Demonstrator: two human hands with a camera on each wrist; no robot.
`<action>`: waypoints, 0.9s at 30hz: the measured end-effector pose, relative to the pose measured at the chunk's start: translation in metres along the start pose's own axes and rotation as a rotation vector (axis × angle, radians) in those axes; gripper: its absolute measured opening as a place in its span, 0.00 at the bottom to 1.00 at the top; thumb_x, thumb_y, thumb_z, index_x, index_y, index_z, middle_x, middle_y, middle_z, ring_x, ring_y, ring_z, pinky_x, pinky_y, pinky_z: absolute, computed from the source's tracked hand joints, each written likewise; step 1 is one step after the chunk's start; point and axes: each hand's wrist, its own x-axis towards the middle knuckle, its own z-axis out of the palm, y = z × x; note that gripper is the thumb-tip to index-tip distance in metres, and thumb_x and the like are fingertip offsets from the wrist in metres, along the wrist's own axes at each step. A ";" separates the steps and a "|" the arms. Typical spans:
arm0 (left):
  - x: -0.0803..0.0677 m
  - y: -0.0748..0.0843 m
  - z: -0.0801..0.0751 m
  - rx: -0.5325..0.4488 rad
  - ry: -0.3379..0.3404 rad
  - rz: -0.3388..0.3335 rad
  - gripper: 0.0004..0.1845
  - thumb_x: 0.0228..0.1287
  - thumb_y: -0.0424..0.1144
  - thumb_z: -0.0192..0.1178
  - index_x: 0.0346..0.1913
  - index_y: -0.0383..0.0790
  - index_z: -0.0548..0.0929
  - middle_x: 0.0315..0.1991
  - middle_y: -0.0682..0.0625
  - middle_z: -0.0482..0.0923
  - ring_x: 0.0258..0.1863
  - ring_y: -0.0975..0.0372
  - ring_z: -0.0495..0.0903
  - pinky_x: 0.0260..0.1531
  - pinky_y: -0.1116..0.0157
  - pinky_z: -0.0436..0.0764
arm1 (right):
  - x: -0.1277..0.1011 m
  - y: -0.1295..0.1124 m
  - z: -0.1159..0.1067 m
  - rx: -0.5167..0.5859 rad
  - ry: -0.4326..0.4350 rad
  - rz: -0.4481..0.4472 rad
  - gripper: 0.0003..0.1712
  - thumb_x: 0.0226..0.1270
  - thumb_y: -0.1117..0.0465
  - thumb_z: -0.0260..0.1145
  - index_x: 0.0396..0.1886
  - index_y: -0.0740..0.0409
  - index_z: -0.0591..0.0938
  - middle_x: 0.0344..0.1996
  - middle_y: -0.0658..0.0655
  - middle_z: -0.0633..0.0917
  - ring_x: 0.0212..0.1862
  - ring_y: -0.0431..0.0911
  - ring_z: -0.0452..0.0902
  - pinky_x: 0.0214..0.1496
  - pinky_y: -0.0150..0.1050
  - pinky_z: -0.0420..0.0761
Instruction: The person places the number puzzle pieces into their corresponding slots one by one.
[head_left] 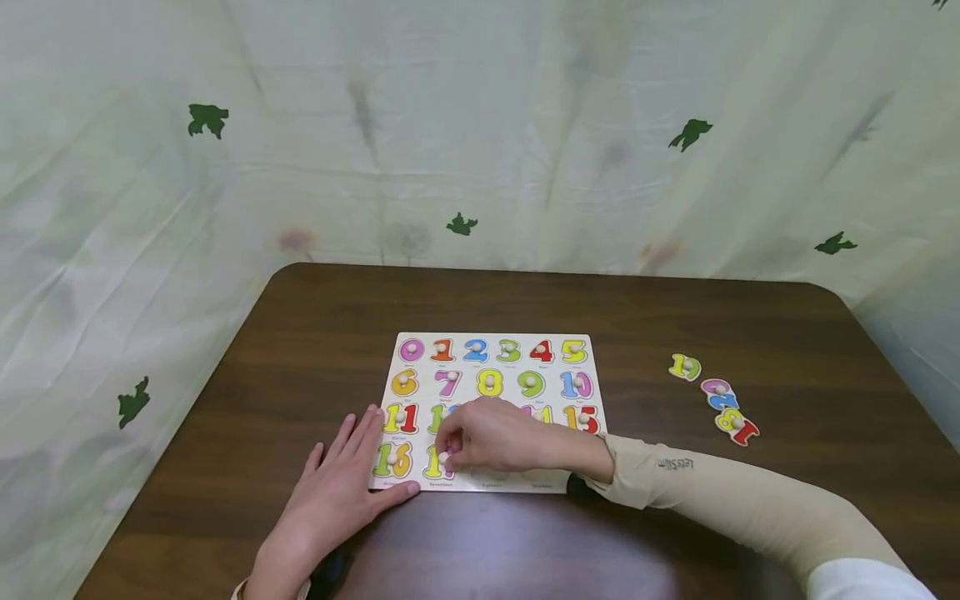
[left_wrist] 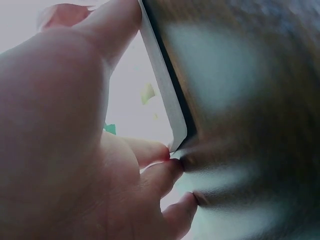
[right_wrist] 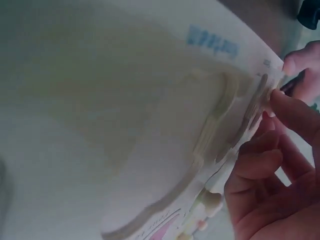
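A white number puzzle board [head_left: 468, 392] lies on the table, most of its colourful knobbed numbers seated in rows. My left hand [head_left: 337, 483] rests along its left edge, fingers extended, thumb over the near left corner. In the left wrist view its fingertips [left_wrist: 172, 167] are at the board's corner. Over the lower rows, my right hand [head_left: 498, 437] pinches the knob of the seventeen puzzle piece [head_left: 432, 463], yellow and purple, at its spot in the bottom row. That hand hides part of the third row. Beside it, the right wrist view shows an unfilled recess [right_wrist: 220, 110].
Right of the board lie a loose nineteen piece [head_left: 685, 367], a purple-and-blue piece [head_left: 720, 393] and a yellow-and-red piece [head_left: 737, 426], the last two against each other. The dark wooden table [head_left: 637, 317] ends at a patterned curtain [head_left: 525, 125].
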 end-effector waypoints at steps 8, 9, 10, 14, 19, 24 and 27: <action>-0.001 0.000 0.001 0.014 0.016 0.021 0.62 0.51 0.78 0.56 0.77 0.36 0.52 0.77 0.40 0.49 0.75 0.42 0.46 0.63 0.31 0.50 | -0.007 0.004 -0.005 0.059 -0.025 0.004 0.10 0.60 0.57 0.74 0.42 0.43 0.86 0.23 0.39 0.77 0.25 0.35 0.71 0.29 0.29 0.71; 0.000 0.000 0.001 0.015 0.014 0.020 0.62 0.51 0.78 0.56 0.77 0.36 0.52 0.77 0.40 0.49 0.75 0.42 0.46 0.63 0.31 0.50 | -0.011 0.005 -0.007 0.083 -0.024 -0.003 0.10 0.61 0.57 0.74 0.43 0.43 0.86 0.23 0.39 0.77 0.25 0.35 0.71 0.28 0.30 0.71; 0.000 0.000 0.001 0.018 0.012 0.017 0.63 0.51 0.78 0.56 0.77 0.36 0.52 0.77 0.40 0.49 0.75 0.42 0.46 0.63 0.31 0.50 | -0.015 0.006 -0.010 0.110 -0.022 -0.008 0.11 0.61 0.58 0.74 0.43 0.43 0.86 0.24 0.39 0.77 0.24 0.36 0.71 0.28 0.30 0.71; 0.000 0.000 0.001 0.027 -0.004 0.002 0.63 0.50 0.78 0.56 0.77 0.36 0.52 0.77 0.39 0.49 0.75 0.42 0.45 0.63 0.31 0.49 | -0.036 0.013 -0.022 0.222 0.018 -0.018 0.11 0.63 0.58 0.72 0.45 0.45 0.86 0.27 0.39 0.79 0.23 0.38 0.72 0.28 0.32 0.72; 0.000 0.001 0.001 0.020 -0.027 -0.016 0.64 0.49 0.78 0.56 0.78 0.35 0.51 0.77 0.38 0.48 0.75 0.41 0.44 0.63 0.31 0.48 | -0.071 0.027 -0.040 0.262 0.112 0.027 0.12 0.64 0.58 0.72 0.47 0.47 0.86 0.29 0.39 0.81 0.28 0.38 0.75 0.30 0.34 0.75; 0.000 0.001 0.001 0.016 -0.027 -0.018 0.64 0.49 0.79 0.56 0.78 0.35 0.50 0.77 0.38 0.47 0.75 0.41 0.43 0.63 0.31 0.47 | -0.111 0.053 -0.063 0.226 0.235 0.103 0.12 0.63 0.61 0.72 0.46 0.47 0.87 0.32 0.41 0.83 0.29 0.41 0.75 0.30 0.34 0.75; 0.001 0.001 0.002 0.019 -0.026 -0.010 0.65 0.49 0.79 0.55 0.78 0.35 0.50 0.77 0.38 0.47 0.75 0.41 0.44 0.63 0.30 0.48 | -0.140 0.074 -0.076 0.204 0.310 0.162 0.11 0.63 0.61 0.72 0.45 0.48 0.87 0.32 0.43 0.83 0.30 0.42 0.75 0.30 0.34 0.76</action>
